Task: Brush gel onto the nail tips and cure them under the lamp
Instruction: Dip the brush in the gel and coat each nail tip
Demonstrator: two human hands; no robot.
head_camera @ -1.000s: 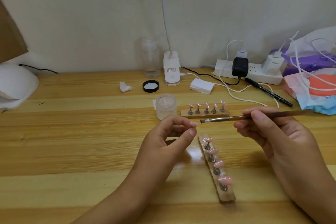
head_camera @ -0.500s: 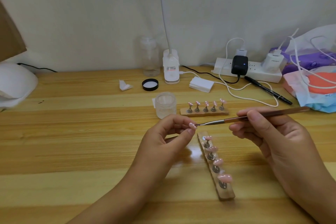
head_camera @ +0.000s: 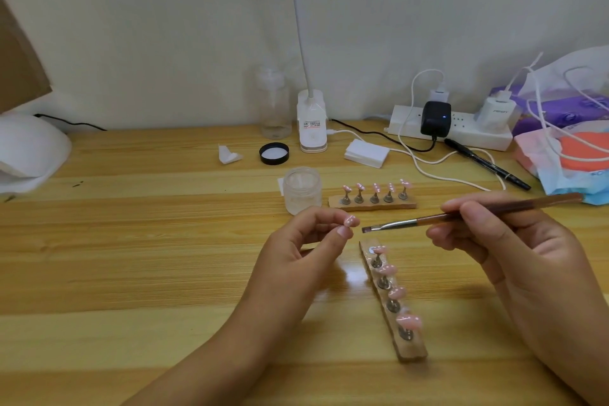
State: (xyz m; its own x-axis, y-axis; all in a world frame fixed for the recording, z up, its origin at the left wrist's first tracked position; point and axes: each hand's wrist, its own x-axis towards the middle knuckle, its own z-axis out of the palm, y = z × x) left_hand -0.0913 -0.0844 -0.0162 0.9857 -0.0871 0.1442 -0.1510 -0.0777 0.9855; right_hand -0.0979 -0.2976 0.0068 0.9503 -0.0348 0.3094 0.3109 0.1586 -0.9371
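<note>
Nail tip [head_camera: 351, 221], pink and glossy, is being pinched between thumb and fingertips of the left hand [head_camera: 296, 260] and is hovering above the table, in front of the jar.

Wooden table [head_camera: 131, 257] is carrying everything. White curing lamp [head_camera: 29, 148] is sitting at the far left edge, well apart from the hands. Right hand [head_camera: 514, 241] is gripping the brush [head_camera: 461, 216] pen-style, fingers curled round the brown handle. The bristle end is pointing left, just beside the held tip with a thin gap showing.

White power strip [head_camera: 461, 132] is lying along the back wall with chargers plugged in. Desk lamp [head_camera: 312, 122] is standing at back centre, and a clear bottle [head_camera: 273, 105] is standing just left of it.

Near strip [head_camera: 412, 351] is lying angled between the two hands and is holding four pink tips on metal posts. Far strip [head_camera: 374, 206] is lying crosswise behind the hands, carrying five tips upright.

Black pen [head_camera: 487, 168] is lying in front of the power strip. Gel jar [head_camera: 302, 189] is standing open just left of the far strip. White pad stack [head_camera: 366, 153] is sitting behind the jar. Black lid [head_camera: 274, 153] is lying inner side up near the bottle.
</note>
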